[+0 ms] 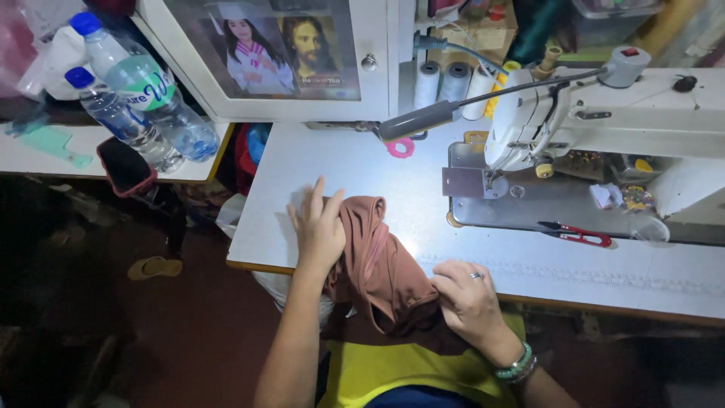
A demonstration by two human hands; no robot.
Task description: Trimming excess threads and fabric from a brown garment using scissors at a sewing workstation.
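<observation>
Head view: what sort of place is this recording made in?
Probably a small home sewing corner. A white sewing machine stands on the table, thread spools stand behind it, and both hands, left hand and right hand, handle brown fabric.

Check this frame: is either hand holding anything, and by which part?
Both hands are on the brown fabric. The left hand presses flat on its upper left end on the sewing table; the right hand grips its bunched lower edge at the table's front edge.
</observation>
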